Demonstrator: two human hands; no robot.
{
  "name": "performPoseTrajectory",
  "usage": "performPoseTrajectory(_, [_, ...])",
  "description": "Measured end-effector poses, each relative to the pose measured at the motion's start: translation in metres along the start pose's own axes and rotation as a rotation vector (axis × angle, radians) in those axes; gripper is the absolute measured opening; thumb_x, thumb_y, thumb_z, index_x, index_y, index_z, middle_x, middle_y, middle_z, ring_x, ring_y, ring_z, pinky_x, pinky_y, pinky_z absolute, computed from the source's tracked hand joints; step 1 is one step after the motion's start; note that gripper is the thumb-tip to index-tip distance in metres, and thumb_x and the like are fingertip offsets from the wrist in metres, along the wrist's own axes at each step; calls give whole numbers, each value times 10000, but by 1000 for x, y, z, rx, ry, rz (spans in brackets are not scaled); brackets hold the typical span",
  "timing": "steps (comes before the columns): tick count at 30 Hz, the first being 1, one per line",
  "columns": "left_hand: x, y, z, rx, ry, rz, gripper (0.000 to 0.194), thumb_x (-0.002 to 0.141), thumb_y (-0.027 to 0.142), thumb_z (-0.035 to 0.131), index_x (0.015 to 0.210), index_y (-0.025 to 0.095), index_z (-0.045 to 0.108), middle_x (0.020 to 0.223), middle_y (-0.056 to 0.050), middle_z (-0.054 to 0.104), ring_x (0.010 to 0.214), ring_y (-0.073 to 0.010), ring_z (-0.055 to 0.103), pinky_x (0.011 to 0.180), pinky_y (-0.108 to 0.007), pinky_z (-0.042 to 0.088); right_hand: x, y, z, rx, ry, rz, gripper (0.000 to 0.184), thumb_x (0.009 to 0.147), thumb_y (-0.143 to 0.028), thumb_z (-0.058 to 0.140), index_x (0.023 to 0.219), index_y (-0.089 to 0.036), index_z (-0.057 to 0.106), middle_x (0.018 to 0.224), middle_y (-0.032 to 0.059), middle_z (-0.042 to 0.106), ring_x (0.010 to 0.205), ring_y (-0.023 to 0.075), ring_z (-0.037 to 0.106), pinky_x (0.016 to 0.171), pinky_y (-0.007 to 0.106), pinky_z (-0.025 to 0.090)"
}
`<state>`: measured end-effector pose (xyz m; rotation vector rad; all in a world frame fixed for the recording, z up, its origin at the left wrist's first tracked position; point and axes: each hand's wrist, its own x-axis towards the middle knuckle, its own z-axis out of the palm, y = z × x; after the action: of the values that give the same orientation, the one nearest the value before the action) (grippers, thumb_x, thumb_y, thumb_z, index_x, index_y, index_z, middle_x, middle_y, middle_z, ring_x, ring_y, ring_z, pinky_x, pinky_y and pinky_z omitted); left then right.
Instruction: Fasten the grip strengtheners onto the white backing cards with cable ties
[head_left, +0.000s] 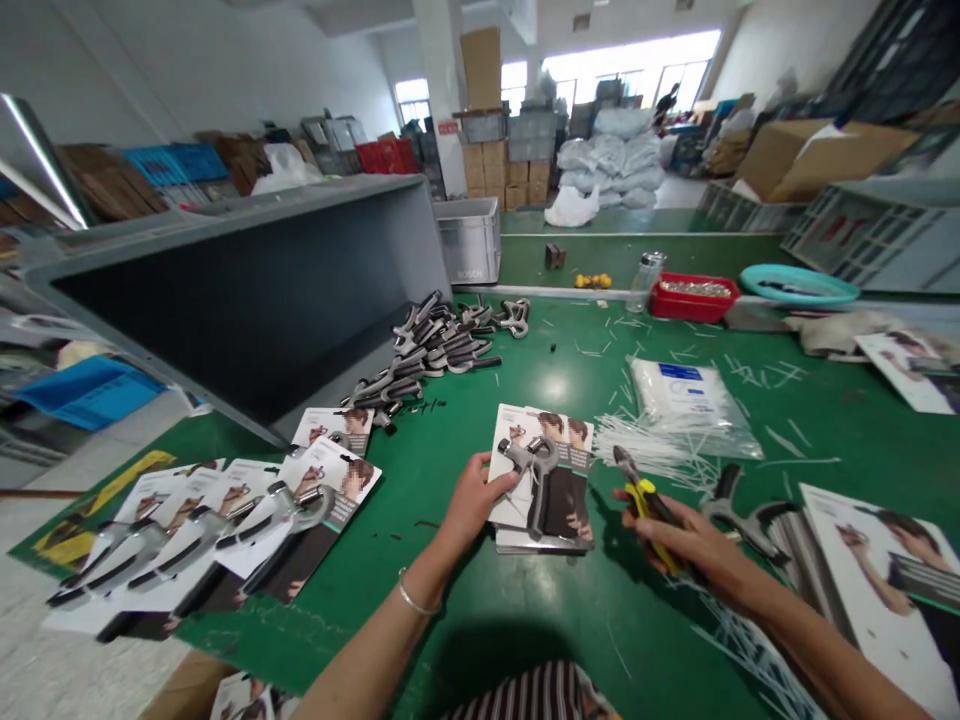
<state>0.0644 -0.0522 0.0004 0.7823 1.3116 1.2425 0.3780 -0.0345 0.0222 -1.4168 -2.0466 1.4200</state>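
Note:
My left hand [474, 502] holds the left edge of a printed card [577, 490], thumb on top. A grey and black hand grip exerciser [538, 480] lies on this card, and another card shows beneath it. In my right hand [694, 545] is a pair of cutting pliers [651, 510] with yellow and black handles, its jaws pointing up and left, apart from the card. White cable ties [652, 455] are spread beyond the pliers, beside a clear plastic bag [686, 395] of white ties. Another grip exerciser [750, 515] lies right of my right hand.
Cards with exercisers [292, 510] overlap at the left. Loose exercisers [435, 345] spill from a tipped grey crate [255, 205]. A stack of cards [885, 580] stands at the right. Farther back are a red tray [694, 308], a glass jar [646, 282] and a turquoise plate [799, 275].

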Motion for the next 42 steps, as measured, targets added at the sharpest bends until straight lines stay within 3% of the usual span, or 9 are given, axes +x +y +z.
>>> performPoseTrajectory(2, [2, -4, 1, 73, 13, 13, 575, 679, 349, 819, 1119, 137, 516, 826, -61, 742, 636, -187, 687, 581, -266, 505, 9, -13, 15, -157, -8, -123, 433, 949, -398, 456, 1317, -185, 539, 1029, 88, 662, 822, 232, 614, 742, 361, 501])
performPoseTrajectory(7, [4, -10, 0, 141, 35, 40, 540, 691, 365, 809, 1110, 151, 544, 826, -54, 738, 659, -188, 688, 595, -264, 504, 41, -33, 31, -909, 246, -369, 583, 897, -251, 522, 1466, -169, 429, 1140, 172, 611, 1037, 341, 497, 895, 487, 424])
performPoseTrajectory(13, [7, -12, -2, 202, 55, 77, 509, 700, 354, 793, 1102, 149, 556, 835, -58, 738, 709, -206, 696, 644, -293, 528, 52, -46, 29, -1197, 345, -398, 685, 888, -83, 417, 1548, -207, 280, 1178, 174, 600, 1040, 351, 484, 904, 499, 372])
performPoseTrajectory(17, [7, -13, -3, 217, 53, 67, 525, 704, 368, 790, 1120, 149, 556, 839, -62, 736, 701, -211, 698, 630, -293, 532, 56, -55, 30, -1233, 327, -391, 680, 888, -80, 405, 1543, -227, 297, 1178, 180, 600, 1031, 355, 499, 861, 476, 376])
performPoseTrajectory(22, [9, -11, -5, 195, 21, 14, 556, 703, 381, 793, 1150, 153, 556, 824, -69, 740, 637, -207, 688, 569, -286, 525, 72, -51, 16, -1123, 136, -418, 650, 898, -220, 493, 1528, -231, 329, 1025, 143, 644, 946, 304, 556, 741, 359, 410])
performPoseTrajectory(27, [6, -3, 0, -9, -9, -53, 580, 683, 368, 817, 1140, 133, 547, 834, -78, 738, 564, -173, 661, 480, -253, 505, 74, -50, 13, -957, 38, -443, 576, 904, -221, 504, 1474, -217, 420, 1033, 113, 666, 937, 259, 605, 758, 328, 452])
performPoseTrajectory(32, [-6, 2, 11, -262, 229, 75, 510, 736, 420, 773, 1115, 143, 573, 984, -89, 715, 655, -155, 676, 489, -226, 522, 46, -58, 51, -730, 196, -428, 572, 963, -281, 464, 1514, -200, 335, 1224, 142, 622, 1065, 268, 573, 910, 385, 455])
performPoseTrajectory(35, [-10, 5, 17, -307, 354, 171, 478, 741, 405, 775, 1086, 159, 554, 998, -68, 705, 740, -153, 681, 564, -224, 543, 35, -59, 74, -730, 301, -350, 622, 981, -302, 442, 1560, -224, 226, 1162, 140, 636, 1010, 297, 557, 898, 436, 452])
performPoseTrajectory(42, [-19, 6, 28, -166, 364, 280, 394, 858, 403, 655, 1142, 170, 510, 1146, -110, 687, 956, -195, 685, 791, -305, 560, 38, -75, 91, -786, 360, -299, 666, 963, -289, 470, 1569, -241, 197, 1101, 154, 638, 953, 320, 547, 810, 428, 453])
